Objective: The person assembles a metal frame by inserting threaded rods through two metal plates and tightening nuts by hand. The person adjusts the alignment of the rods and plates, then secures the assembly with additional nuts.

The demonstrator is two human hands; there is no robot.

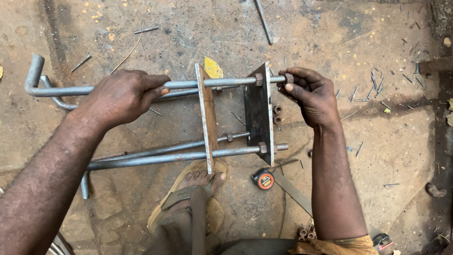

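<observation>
Head view: left hand point(120, 97) wraps closed around long grey hooked steel anchor bolt point(118, 88); right hand point(311, 97) pinches small rusty hex nut point(288, 78) at bolt's threaded tip, just outside dark square steel plate point(258, 113). Second, lighter plate point(206, 118) stands parallel, nearer bolt hooks. Risk: nut cross-threads or drops if bolt tilts; propped assembly may topple onto sandalled foot point(200, 182). Thread engagement hidden by fingers; lower bolts' hooks partly cut off.

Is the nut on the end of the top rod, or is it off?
On. The nut sits over the threaded tip of the top rod, pinched by the right hand.
</observation>
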